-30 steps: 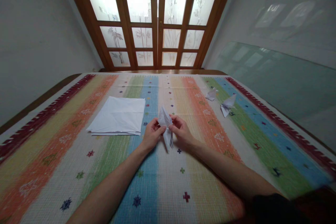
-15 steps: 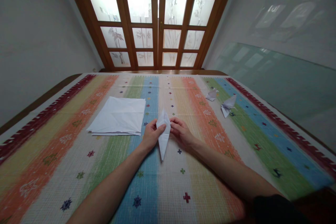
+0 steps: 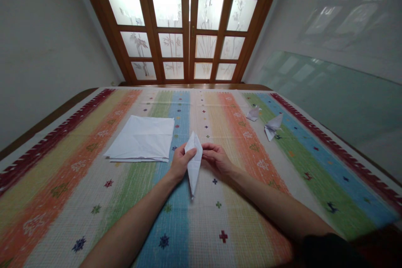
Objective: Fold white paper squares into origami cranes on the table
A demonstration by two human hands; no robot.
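A white folded paper (image 3: pixel 194 163), shaped like a long narrow diamond, is held upright in front of me, its longer point toward me. My left hand (image 3: pixel 181 162) grips its left side, the thumb flat on the front and the fingers behind, out of sight. At the right corner, my right hand (image 3: pixel 218 157) has its curled fingertips against the paper's edge; the exact pinch is partly hidden. Left of my hands lies a stack of white paper sheets (image 3: pixel 143 138) with uneven edges.
Two folded paper cranes, one small (image 3: pixel 253 113) and one larger (image 3: pixel 272 127), rest at the back right of the table. A striped, patterned tablecloth (image 3: pixel 125 201) covers the table. Beyond stand wooden doors (image 3: pixel 189 42) with glass panes, and a glass panel (image 3: pixel 314 92) is at the right wall.
The folded paper has shifted slightly left and toward me, its lower tip tilting a little. My left hand moves with it, and my right fingers stay at its right edge.
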